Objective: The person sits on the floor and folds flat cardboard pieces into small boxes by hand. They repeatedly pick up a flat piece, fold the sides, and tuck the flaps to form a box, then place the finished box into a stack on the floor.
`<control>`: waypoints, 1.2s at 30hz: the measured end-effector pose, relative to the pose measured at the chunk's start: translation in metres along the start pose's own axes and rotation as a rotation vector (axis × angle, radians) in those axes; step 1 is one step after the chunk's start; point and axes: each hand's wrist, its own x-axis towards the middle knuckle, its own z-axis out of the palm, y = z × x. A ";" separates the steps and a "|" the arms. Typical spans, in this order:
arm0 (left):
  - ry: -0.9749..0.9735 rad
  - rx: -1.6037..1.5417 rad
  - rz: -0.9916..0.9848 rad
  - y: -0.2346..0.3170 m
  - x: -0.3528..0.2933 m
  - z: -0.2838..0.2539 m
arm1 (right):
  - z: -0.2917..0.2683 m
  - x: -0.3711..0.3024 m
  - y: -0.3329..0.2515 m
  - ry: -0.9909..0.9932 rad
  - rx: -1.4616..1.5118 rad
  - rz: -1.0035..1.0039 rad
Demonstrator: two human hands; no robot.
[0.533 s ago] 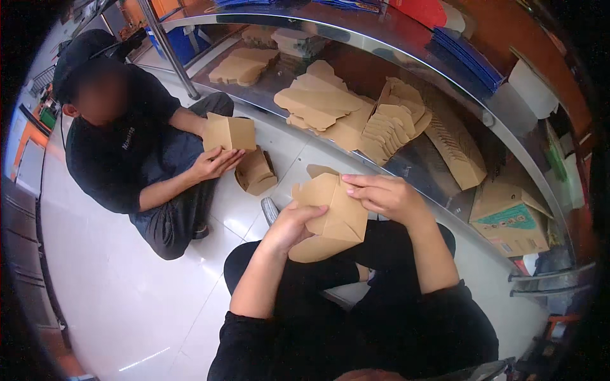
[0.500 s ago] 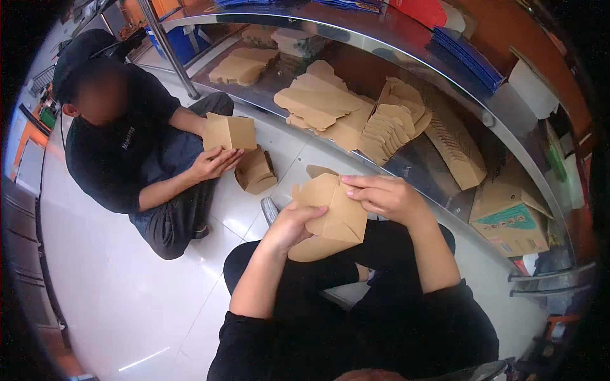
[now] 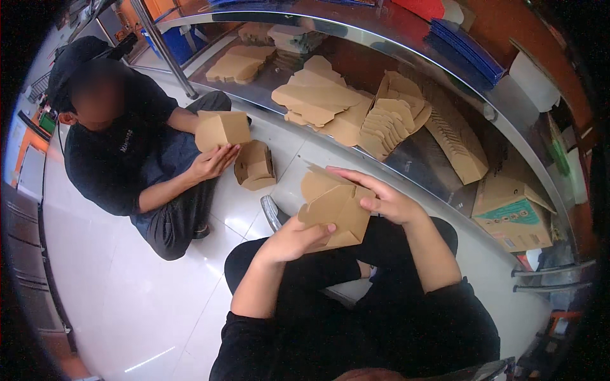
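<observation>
Between my two hands, above my crossed legs, is a partly folded brown cardboard box with its flaps standing up. My left hand grips its left side, the thumb lying across the near panel and the fingers hidden behind. At the right edge my right hand holds the box, thumb on the near face and fingers stretched along the far side. Beyond my left hand, a second open brown box stands on the floor. A co-worker's hand holds another folded box.
A co-worker sits on the tiled floor at the left. The low metal shelf ahead bears flat box blanks, a fanned stack of cardboard pieces and a long nested stack. A carton stands at its right end.
My right hand has shifted from pinching the top edge to wrapping the box's right side. The box has turned and its upper flaps stand more upright. The co-worker's box has moved slightly left.
</observation>
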 end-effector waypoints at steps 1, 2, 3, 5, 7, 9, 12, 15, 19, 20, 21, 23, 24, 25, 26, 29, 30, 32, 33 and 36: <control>-0.022 0.025 -0.019 0.001 0.000 -0.002 | 0.004 0.000 0.003 0.046 0.178 -0.001; -0.039 0.049 -0.010 0.001 0.001 -0.002 | 0.012 0.000 0.006 0.092 0.356 -0.002; -0.057 0.072 -0.001 0.002 0.001 -0.002 | 0.017 0.000 0.008 0.139 0.534 -0.004; -0.078 0.120 0.073 0.003 0.001 -0.002 | 0.019 -0.001 0.010 0.086 0.597 -0.007; -0.134 0.200 0.080 0.005 0.000 -0.005 | 0.019 0.000 0.012 0.050 0.597 -0.028; -0.171 0.243 0.072 0.007 0.002 -0.006 | 0.019 0.004 0.017 0.032 0.534 -0.068; -0.166 0.266 0.054 0.009 0.002 -0.008 | 0.025 0.009 0.022 0.083 0.622 -0.055; -0.159 0.326 0.093 0.009 0.003 -0.012 | 0.028 0.010 0.017 0.132 0.634 -0.023; -0.233 0.223 0.221 0.011 0.005 -0.012 | 0.029 0.006 0.012 0.188 0.560 -0.003; -0.259 0.138 0.240 0.012 0.004 -0.010 | 0.030 0.005 0.014 0.203 0.539 -0.007; -0.213 0.170 0.200 0.012 0.003 -0.011 | 0.032 0.003 0.015 0.217 0.517 -0.011; -0.127 0.247 0.130 0.018 0.003 -0.012 | 0.035 0.002 0.025 0.209 0.204 -0.018; -0.058 0.365 0.079 0.021 0.000 -0.007 | 0.038 0.001 0.028 0.204 0.046 -0.021; 0.010 0.488 0.033 0.027 -0.001 0.000 | 0.047 0.002 0.023 0.276 0.086 -0.018; 0.079 0.610 -0.011 0.031 -0.002 0.005 | 0.050 0.002 0.026 0.319 0.075 -0.016; -0.048 0.408 0.151 0.024 -0.008 -0.004 | 0.055 0.005 0.033 0.443 -0.007 -0.062; -0.112 0.262 0.217 0.022 -0.011 -0.010 | 0.055 0.007 0.030 0.450 -0.074 -0.079; -0.178 0.320 0.244 0.030 -0.013 -0.015 | 0.059 0.006 0.019 0.477 -0.207 -0.096; -0.158 0.474 0.236 0.034 -0.014 -0.014 | 0.062 0.006 0.015 0.499 -0.290 -0.121; 0.193 0.815 0.240 0.034 -0.016 0.007 | 0.071 0.009 0.011 0.533 -0.419 -0.176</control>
